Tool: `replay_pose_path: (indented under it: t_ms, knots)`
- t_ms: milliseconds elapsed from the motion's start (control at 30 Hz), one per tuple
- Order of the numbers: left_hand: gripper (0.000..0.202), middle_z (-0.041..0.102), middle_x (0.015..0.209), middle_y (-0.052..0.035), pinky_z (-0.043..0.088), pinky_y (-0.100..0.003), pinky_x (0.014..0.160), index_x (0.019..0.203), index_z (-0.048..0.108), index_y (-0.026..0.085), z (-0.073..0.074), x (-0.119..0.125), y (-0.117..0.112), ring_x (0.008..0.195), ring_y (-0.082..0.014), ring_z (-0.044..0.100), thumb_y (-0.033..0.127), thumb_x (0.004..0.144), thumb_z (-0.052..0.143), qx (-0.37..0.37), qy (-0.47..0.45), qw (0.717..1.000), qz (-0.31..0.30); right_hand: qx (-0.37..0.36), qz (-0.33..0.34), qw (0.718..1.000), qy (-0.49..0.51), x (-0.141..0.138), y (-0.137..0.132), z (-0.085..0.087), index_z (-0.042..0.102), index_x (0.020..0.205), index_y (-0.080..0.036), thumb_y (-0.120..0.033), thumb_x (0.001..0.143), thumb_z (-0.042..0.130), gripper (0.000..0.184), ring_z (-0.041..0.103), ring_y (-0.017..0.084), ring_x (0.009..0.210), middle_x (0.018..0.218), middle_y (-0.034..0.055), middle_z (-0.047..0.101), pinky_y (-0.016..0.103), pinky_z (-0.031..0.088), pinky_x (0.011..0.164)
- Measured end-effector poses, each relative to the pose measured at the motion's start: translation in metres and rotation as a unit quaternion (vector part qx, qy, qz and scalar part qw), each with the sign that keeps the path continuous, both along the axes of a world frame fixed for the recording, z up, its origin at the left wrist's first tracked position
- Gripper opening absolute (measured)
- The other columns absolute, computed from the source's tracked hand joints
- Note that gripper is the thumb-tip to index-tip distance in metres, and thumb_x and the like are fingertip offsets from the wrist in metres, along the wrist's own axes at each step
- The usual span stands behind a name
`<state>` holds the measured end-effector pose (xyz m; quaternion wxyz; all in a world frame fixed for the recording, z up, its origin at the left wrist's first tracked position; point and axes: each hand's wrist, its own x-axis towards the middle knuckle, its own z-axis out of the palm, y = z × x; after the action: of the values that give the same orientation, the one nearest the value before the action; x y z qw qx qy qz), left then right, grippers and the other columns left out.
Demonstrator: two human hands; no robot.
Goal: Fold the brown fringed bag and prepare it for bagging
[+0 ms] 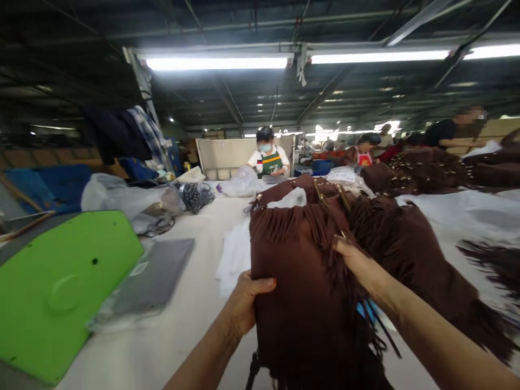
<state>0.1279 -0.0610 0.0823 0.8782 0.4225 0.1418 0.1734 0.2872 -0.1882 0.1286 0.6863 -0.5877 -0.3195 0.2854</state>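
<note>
A brown suede bag [303, 281] with long fringes stands upright in front of me on the white table [195, 303]. My left hand [246, 300] is closed around the bag's lower left edge, thumb on the front. My right hand [359, 265] rests on the bag's upper right side among the fringes, fingers curled into them. White stuffing paper [289, 199] shows at the bag's open top. More brown fringed bags [410, 238] lie directly behind and to the right of it.
A bright green panel [60, 287] lies at the left, a grey flat piece in plastic [150, 279] beside it. Plastic bags [122, 197] sit further back. A person in a green apron [268, 160] works at the far end; other people stand at the right.
</note>
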Motion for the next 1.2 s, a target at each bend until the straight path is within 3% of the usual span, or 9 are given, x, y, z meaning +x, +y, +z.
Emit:
replay_pose_path:
  t_ms: [133,233,367,667,767,833,900,1033,1200]
  knots:
    - [0.049,0.073,0.084,-0.0093,0.051,-0.044,0.084,0.095,0.066,0.012,-0.016,-0.028,0.023,0.075,-0.0264,0.068,0.013,0.048,0.078,-0.037,0.038,0.991,0.121,-0.031,0.095,0.993,0.058,-0.003,0.019,-0.026,0.068,0.092,-0.018,-0.048,0.075,0.058,0.036,0.067,0.023,0.084,0.087,0.0063,0.072,0.036,0.053,0.073]
    - [0.050,0.073,0.081,-0.0076,0.050,-0.044,0.088,0.099,0.065,0.014,-0.022,-0.039,0.035,0.076,-0.0258,0.068,0.013,0.050,0.077,-0.057,0.046,0.988,0.137,-0.040,0.166,0.979,0.112,-0.015,0.023,-0.048,0.064,0.104,-0.019,-0.045,0.077,0.061,0.038,0.067,0.020,0.084,0.095,0.0055,0.071,0.032,0.052,0.074]
    - [0.040,0.073,0.084,-0.0116,0.047,-0.043,0.093,0.091,0.068,0.009,-0.028,-0.041,0.040,0.086,-0.0288,0.067,0.022,0.054,0.077,-0.071,0.056,0.989,0.118,-0.032,0.180,0.973,0.142,-0.035,0.028,-0.063,0.056,0.115,-0.020,-0.022,0.061,0.075,0.058,0.066,0.021,0.082,0.094,0.0029,0.071,0.034,0.051,0.077]
    - [0.049,0.072,0.092,-0.0100,0.043,-0.043,0.099,0.098,0.066,0.012,-0.013,-0.037,0.037,0.097,-0.0303,0.064,0.018,0.051,0.081,-0.003,0.024,0.988,0.151,0.041,0.163,0.979,0.112,-0.040,0.034,-0.059,0.056,0.104,-0.024,-0.018,0.061,0.072,0.046,0.065,0.018,0.085,0.096,-0.0023,0.069,0.032,0.050,0.077]
    - [0.046,0.073,0.089,-0.0105,0.044,-0.043,0.099,0.096,0.067,0.010,-0.014,-0.034,0.036,0.099,-0.0308,0.063,0.018,0.051,0.078,-0.033,0.040,0.986,0.161,0.029,0.176,0.980,0.089,-0.040,0.039,-0.054,0.054,0.110,-0.024,-0.021,0.064,0.070,0.049,0.064,0.020,0.088,0.099,-0.0012,0.068,0.035,0.050,0.079]
    - [0.042,0.073,0.085,-0.0096,0.045,-0.043,0.097,0.093,0.067,0.011,-0.015,-0.032,0.036,0.100,-0.0305,0.063,0.017,0.053,0.076,-0.072,0.056,0.979,0.183,0.008,0.153,0.988,-0.007,-0.039,0.042,-0.050,0.053,0.115,-0.023,-0.026,0.067,0.068,0.051,0.062,0.022,0.095,0.107,0.0014,0.066,0.039,0.049,0.084]
    - [0.035,0.073,0.080,-0.0079,0.048,-0.043,0.095,0.089,0.068,0.012,-0.013,-0.032,0.037,0.097,-0.0297,0.064,0.017,0.054,0.073,-0.102,0.063,0.967,0.226,-0.014,0.072,0.984,-0.161,-0.035,0.044,-0.046,0.052,0.120,-0.021,-0.033,0.070,0.066,0.053,0.055,0.024,0.108,0.119,0.0047,0.060,0.042,0.043,0.094]
    - [0.032,0.073,0.077,-0.0050,0.053,-0.042,0.088,0.083,0.068,0.014,0.009,-0.040,0.048,0.086,-0.0276,0.068,0.013,0.052,0.073,-0.063,0.047,0.945,0.318,-0.001,-0.099,0.914,-0.394,-0.025,0.035,-0.044,0.047,0.125,-0.018,-0.039,0.081,0.056,0.049,0.051,0.024,0.113,0.122,0.0103,0.056,0.043,0.040,0.097]
    - [0.049,0.073,0.080,-0.0037,0.057,-0.042,0.078,0.092,0.068,0.014,0.057,-0.057,0.060,0.071,-0.0245,0.069,0.009,0.044,0.079,0.095,-0.001,0.916,0.390,0.096,-0.181,0.794,-0.573,-0.027,0.019,-0.033,0.047,0.124,-0.019,-0.025,0.085,0.054,0.040,0.051,0.022,0.112,0.120,0.0116,0.056,0.041,0.043,0.095]
